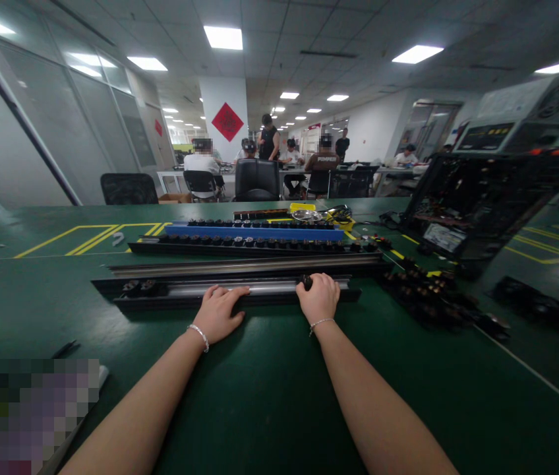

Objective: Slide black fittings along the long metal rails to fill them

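Observation:
A long black rail [161, 300] with a silver channel lies across the green table [269, 396] in front of me. My left hand [219, 311] rests flat on the rail's near edge, fingers spread toward its middle. My right hand [318, 297] is closed on a small black part [306, 282] sitting on the rail near its right end. Two small black parts [138, 286] sit in the rail at its left end.
Behind lie another long rail [244, 266], a black strip loaded with several parts [254, 245] and a blue strip [254, 231]. A heap of black parts [432, 293] lies right. An open machine frame [477, 198] stands far right. People sit at tables behind.

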`<state>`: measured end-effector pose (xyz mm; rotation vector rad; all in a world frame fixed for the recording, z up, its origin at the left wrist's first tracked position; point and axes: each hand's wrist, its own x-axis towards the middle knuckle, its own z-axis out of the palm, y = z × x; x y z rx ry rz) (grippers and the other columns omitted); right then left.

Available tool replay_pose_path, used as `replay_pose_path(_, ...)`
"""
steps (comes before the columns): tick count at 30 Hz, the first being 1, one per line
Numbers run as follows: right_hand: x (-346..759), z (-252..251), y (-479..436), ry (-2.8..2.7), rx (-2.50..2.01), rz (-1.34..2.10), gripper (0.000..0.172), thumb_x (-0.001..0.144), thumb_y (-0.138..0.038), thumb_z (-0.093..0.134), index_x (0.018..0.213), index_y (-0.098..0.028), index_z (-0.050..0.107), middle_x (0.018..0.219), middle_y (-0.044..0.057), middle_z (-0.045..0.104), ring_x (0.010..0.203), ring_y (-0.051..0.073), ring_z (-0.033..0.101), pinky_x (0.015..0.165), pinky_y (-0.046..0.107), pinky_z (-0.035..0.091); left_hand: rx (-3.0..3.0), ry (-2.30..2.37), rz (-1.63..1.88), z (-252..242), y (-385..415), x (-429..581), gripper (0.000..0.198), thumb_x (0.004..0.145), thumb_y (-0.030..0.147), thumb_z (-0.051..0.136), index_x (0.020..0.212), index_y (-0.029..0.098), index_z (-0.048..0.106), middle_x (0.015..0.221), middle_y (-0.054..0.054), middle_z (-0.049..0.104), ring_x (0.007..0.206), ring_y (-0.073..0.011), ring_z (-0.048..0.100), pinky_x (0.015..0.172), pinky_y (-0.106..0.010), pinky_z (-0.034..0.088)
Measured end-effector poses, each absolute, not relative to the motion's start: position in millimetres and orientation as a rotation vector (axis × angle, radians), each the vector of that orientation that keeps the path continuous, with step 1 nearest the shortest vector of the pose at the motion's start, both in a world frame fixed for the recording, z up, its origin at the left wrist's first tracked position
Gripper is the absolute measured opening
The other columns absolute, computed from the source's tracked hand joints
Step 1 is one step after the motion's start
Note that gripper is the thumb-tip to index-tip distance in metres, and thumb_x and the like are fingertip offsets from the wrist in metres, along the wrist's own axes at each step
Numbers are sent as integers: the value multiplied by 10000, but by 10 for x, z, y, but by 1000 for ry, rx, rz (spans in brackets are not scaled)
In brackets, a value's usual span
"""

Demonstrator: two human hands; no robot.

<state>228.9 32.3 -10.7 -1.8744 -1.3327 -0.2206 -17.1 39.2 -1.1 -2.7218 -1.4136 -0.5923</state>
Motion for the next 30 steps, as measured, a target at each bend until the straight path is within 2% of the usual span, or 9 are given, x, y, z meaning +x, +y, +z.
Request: replay_pose_path(30, 2394, -102, 312, -1237, -1918, -264, 266, 712, -301, 480, 858, -142, 637, 963, 123, 643, 1058, 271, 472, 989, 460, 215, -2719, -1409, -586, -21, 401, -181, 494, 758, 302, 531, 1244, 292, 442, 1157, 10, 627, 1038, -223, 522, 1044, -480, 203)
